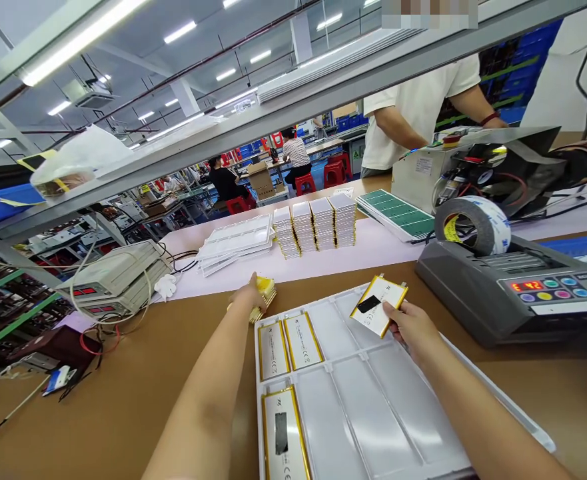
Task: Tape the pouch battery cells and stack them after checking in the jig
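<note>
Over the back right of the white compartment tray (353, 393), my right hand (413, 327) pinches a pouch battery (388, 293). That battery is flat and silver-white with yellow edges and a strip of black tape on its face. My left hand (246, 300) is closed around a small stack of pouch batteries (267, 288) just behind the tray's far left corner; its fingers are partly hidden. Three batteries lie in the tray's left compartments: two side by side in the far row, and a nearer battery (293, 447) bearing black tape.
Several tall battery stacks (313, 227) stand at the back beside empty white trays (238, 240). A tape dispenser (513, 287) with a tape roll (473, 227) sits at right. Meters (113, 280) are at left. Across the bench a person (413, 120) works by a machine. A metal beam crosses overhead.
</note>
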The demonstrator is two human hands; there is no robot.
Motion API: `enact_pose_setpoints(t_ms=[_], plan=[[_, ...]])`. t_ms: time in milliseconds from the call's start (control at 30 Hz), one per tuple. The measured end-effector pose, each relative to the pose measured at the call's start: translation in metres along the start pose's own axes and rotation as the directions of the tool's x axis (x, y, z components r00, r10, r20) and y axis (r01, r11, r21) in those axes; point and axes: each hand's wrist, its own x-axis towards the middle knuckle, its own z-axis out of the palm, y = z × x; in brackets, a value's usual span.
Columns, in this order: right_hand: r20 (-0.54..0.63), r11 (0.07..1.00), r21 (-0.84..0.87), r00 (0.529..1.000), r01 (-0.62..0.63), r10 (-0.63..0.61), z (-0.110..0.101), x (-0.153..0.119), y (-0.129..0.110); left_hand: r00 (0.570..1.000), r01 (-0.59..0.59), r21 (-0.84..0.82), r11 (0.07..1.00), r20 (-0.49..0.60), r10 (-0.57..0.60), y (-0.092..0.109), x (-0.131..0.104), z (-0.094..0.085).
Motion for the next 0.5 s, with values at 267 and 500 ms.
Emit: enact_pose_setpoints(t_ms=[267,500], plan=[[0.117,0.998,0.022,0.992,0.051,-0.053,-0.001,-0.003,-0.004,0.988,0.091,0.291,0.952,-0.148,-0.049,-0.002,-0.001,-0.027],[0.441,0.994,-0.073,0.897,0.079,-0.039,0.008,-0.016,-0.004,0.98,0.131,0.404,0.905,-0.193,-0.056,-0.018,-0.018,-0.055]])
